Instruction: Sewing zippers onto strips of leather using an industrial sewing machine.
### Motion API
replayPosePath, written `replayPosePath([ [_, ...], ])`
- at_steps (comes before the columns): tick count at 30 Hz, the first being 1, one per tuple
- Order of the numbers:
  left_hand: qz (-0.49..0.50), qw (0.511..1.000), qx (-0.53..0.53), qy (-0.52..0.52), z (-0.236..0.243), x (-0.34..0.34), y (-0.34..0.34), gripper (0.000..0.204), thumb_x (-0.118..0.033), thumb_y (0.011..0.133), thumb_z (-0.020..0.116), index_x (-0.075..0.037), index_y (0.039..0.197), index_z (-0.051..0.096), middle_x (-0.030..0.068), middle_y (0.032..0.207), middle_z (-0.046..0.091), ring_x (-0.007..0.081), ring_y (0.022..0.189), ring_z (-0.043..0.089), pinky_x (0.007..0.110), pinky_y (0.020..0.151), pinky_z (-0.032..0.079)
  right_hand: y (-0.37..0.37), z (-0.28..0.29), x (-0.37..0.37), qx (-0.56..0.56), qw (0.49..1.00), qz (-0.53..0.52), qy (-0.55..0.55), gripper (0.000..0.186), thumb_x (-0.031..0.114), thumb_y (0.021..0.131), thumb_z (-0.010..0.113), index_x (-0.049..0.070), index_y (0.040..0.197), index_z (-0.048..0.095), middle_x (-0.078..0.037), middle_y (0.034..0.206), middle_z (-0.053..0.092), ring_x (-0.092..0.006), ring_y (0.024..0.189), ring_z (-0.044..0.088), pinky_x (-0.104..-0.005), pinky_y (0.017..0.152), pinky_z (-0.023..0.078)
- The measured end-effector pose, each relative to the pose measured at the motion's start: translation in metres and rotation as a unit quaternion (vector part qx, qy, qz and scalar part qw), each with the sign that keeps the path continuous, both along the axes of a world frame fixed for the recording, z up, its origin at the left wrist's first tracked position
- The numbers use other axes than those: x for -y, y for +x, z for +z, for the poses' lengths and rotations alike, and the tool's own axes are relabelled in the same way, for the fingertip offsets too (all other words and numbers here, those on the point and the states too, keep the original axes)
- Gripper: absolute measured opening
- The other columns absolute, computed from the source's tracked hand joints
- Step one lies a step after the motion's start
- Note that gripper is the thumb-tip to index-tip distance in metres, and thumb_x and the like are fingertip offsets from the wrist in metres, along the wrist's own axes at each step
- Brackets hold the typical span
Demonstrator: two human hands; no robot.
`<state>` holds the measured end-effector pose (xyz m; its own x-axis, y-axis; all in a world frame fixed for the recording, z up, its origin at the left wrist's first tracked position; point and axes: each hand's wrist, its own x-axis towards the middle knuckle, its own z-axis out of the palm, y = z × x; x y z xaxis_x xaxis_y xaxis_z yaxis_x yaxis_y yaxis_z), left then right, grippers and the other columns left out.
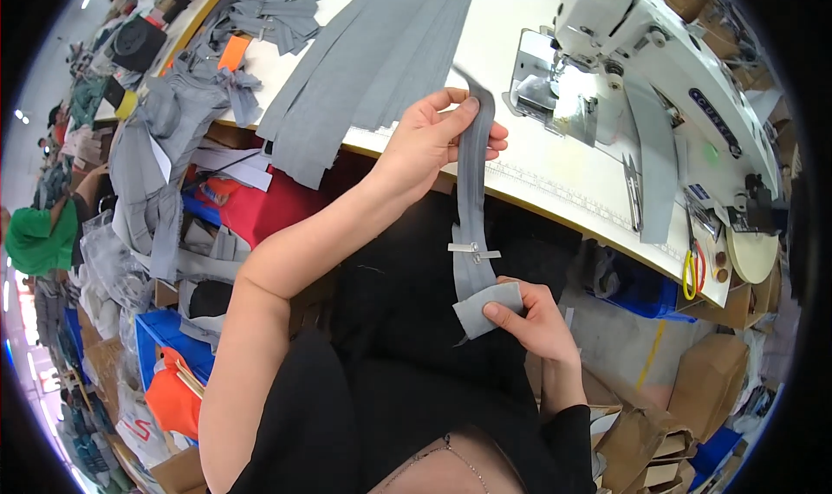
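A grey zipper (471, 182) hangs in front of me, off the near edge of the table. My left hand (433, 139) pinches its upper part between thumb and fingers, and the dark tip of the tape sticks up past them. Lower down, two pale pull tabs (464, 248) stick out sideways from the zipper's sliders. At the bottom my right hand (537, 321) grips a small grey fabric piece (485, 310), thumb on top, at the zipper's lower end. Whether that piece is sewn to the zipper I cannot tell.
A white sewing machine (667, 69) stands on the right of the table (555, 178). Tweezers (633, 191) and yellow-red scissors (693, 260) lie by its right edge. Long grey fabric strips (364, 69) overlap at the far left. Blue bins (165, 334) and cardboard boxes (711, 373) sit below.
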<state>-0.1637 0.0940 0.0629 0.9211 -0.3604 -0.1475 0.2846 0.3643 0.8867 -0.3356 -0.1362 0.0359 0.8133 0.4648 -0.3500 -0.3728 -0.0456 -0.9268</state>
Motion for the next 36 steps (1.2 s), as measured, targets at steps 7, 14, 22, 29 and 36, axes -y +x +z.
replayPosePath([
  [7,-0.124,0.984,0.087,-0.097,0.019,0.027,-0.03,0.016,-0.019,0.111,0.055,-0.003,0.112,0.058,0.0159,0.102,0.074,0.0232,0.096,0.075,0.037,0.075,0.068,0.018,0.032,0.038,0.163,0.939,-0.298,-0.054,0.016,0.004,0.099,0.069,-0.001,0.115,0.069,-0.004,0.125,0.063,-0.0106,0.108,0.058,-0.0262,0.095,0.046],
  [14,-0.071,0.951,0.301,-0.021,0.013,0.069,-0.068,0.006,-0.007,0.098,0.074,-0.002,0.1,0.07,0.0137,0.14,0.061,0.0124,0.112,0.063,0.025,0.075,0.055,0.042,0.058,0.005,0.349,0.83,-0.433,0.037,0.015,0.009,0.104,0.069,-0.002,0.114,0.069,0.001,0.106,0.065,-0.0054,0.095,0.055,-0.0211,0.085,0.043],
  [22,-0.001,0.98,0.197,-0.043,0.002,0.077,-0.07,0.007,-0.008,0.098,0.076,-0.002,0.1,0.072,0.0057,0.113,0.075,0.0081,0.091,0.066,0.023,0.074,0.052,0.045,0.069,-0.001,0.358,0.844,-0.392,0.08,0.018,0.01,0.101,0.073,-0.002,0.114,0.069,0.001,0.102,0.067,-0.0069,0.092,0.058,-0.0228,0.082,0.046],
  [29,0.061,0.931,0.335,0.129,0.003,0.071,-0.066,0.013,-0.007,0.093,0.08,-0.002,0.102,0.072,0.0031,0.093,0.074,0.0065,0.084,0.063,0.022,0.074,0.05,0.055,0.1,0.013,0.385,0.842,-0.352,-0.138,0.023,0.017,0.098,0.076,-0.002,0.11,0.071,-0.001,0.099,0.072,-0.0064,0.091,0.061,-0.0236,0.08,0.049],
  [36,0.07,0.972,0.224,-0.015,0.022,0.088,-0.064,0.017,-0.002,0.091,0.082,0.001,0.105,0.073,0.0033,0.094,0.074,0.0072,0.086,0.066,0.023,0.079,0.053,0.073,0.104,0.027,0.348,0.883,-0.288,-0.123,0.017,0.013,0.098,0.076,-0.002,0.103,0.073,-0.002,0.091,0.072,-0.0066,0.089,0.061,-0.0241,0.08,0.049],
])
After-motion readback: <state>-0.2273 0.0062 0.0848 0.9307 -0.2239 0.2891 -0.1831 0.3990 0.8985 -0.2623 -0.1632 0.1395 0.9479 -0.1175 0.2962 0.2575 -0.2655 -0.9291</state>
